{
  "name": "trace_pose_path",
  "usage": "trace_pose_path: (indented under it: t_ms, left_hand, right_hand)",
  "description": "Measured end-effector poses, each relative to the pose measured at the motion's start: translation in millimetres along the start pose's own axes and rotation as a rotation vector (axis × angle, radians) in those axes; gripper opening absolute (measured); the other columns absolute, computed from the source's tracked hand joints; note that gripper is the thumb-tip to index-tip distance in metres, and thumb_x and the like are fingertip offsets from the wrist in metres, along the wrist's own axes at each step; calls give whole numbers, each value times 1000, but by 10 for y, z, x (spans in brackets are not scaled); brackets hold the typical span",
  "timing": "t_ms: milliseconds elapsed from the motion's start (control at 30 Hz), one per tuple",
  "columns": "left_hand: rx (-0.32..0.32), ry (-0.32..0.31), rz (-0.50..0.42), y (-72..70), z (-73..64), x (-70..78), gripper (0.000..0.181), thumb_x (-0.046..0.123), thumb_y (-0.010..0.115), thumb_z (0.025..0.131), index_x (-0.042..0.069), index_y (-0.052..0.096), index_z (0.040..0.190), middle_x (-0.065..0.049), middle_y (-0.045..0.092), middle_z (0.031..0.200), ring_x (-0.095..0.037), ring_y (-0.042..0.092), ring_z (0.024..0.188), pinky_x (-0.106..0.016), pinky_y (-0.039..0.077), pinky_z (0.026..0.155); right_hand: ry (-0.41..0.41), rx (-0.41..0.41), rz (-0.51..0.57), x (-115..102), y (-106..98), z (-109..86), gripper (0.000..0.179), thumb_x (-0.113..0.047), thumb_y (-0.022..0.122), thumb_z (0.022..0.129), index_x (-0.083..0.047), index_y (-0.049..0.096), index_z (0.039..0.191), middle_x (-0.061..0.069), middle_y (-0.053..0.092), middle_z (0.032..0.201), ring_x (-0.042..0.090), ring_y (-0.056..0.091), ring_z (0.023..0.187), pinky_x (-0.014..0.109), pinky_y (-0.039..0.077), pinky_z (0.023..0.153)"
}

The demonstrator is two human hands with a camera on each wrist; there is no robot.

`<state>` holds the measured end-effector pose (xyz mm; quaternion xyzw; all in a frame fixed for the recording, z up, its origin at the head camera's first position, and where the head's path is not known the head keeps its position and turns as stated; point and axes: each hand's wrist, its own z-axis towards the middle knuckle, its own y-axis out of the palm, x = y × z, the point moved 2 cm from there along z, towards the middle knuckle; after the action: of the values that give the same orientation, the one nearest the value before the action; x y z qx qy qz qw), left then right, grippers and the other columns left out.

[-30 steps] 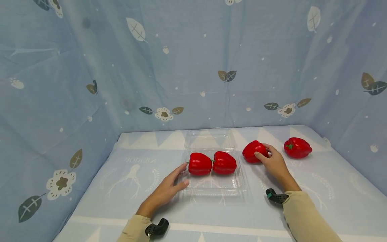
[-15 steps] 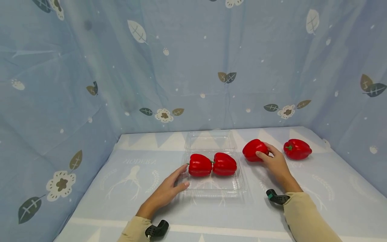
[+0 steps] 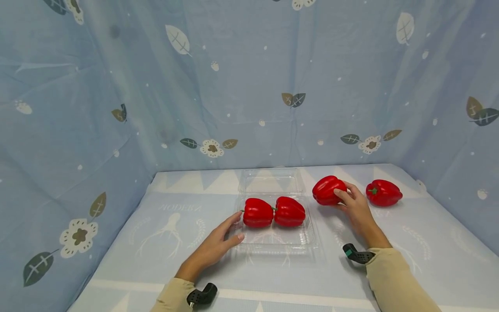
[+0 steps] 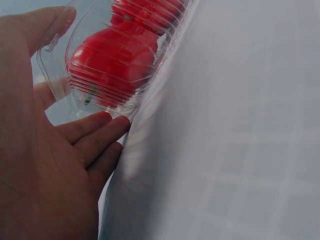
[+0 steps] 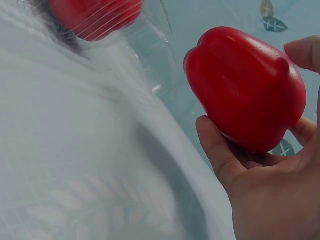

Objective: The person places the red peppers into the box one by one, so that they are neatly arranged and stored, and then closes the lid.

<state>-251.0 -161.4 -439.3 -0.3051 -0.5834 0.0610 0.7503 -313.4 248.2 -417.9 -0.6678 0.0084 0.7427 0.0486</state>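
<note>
Two red bell peppers, one on the left (image 3: 258, 213) and one on the right (image 3: 290, 212), lie side by side in a clear plastic clamshell box (image 3: 278, 238). My left hand (image 3: 213, 246) is at the box's left side, its fingers fairly straight and the thumb by the near left corner; in the left wrist view the fingertips touch or nearly touch the plastic wall. To the right of the box, my right hand (image 3: 356, 211) grips a third red pepper (image 3: 328, 190) between thumb and fingers. The right wrist view shows this held pepper (image 5: 245, 90) raised off the table.
Another red pepper (image 3: 383, 193) lies on the table to the right, beyond my right hand. The box's clear lid (image 3: 270, 180) is folded back behind it. A patterned blue curtain (image 3: 249, 86) closes off the back and sides of the table (image 3: 167, 260).
My right hand has lifted the pepper slightly off the table and tilted it. The left hand, the box and the other peppers have stayed in place.
</note>
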Motion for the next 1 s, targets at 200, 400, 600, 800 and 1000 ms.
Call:
trace_pose_path:
  t_ms: [200, 400, 600, 800, 1000]
  left_hand:
    - [0, -4, -3, -5, 1, 9, 67, 32, 63, 99, 25, 32, 158, -5, 43, 154, -27, 40, 142, -59, 24, 116]
    - [0, 0, -6, -9, 12, 5, 66, 33, 63, 99, 26, 33, 158, -6, 43, 154, -27, 40, 141, -59, 24, 116]
    - [0, -5, 3, -4, 16, 0, 66, 33, 62, 99, 26, 33, 158, -5, 43, 154, -26, 40, 141, -60, 24, 116]
    - [-1, -5, -1, 0, 13, 0, 67, 32, 62, 99, 25, 32, 158, -6, 44, 153, -26, 41, 141, -59, 24, 116]
    - [-3, -7, 0, 1, 14, 2, 67, 32, 62, 99, 25, 32, 158, -6, 44, 153, -26, 41, 141, -59, 24, 116]
  right_hand:
    - [-32, 7, 12, -12, 48, 15, 76, -45, 63, 97, -5, 31, 153, 14, 45, 140, 15, 55, 111, 23, 55, 86]
    - [-70, 32, -19, -68, 94, 10, 72, -44, 65, 97, -7, 36, 151, 14, 43, 143, 19, 51, 116, 21, 55, 84]
    - [-120, 33, -34, -143, 129, -17, 70, -41, 64, 98, -9, 37, 153, 17, 42, 148, 17, 52, 118, 22, 54, 87]
    - [-171, 5, -31, -187, 150, -36, 65, -38, 64, 99, -11, 40, 153, 15, 46, 145, 16, 55, 117, 23, 54, 88]
    - [-210, -40, -55, -259, 179, -66, 63, -35, 64, 100, -14, 40, 153, 15, 45, 147, 18, 53, 120, 24, 54, 89]
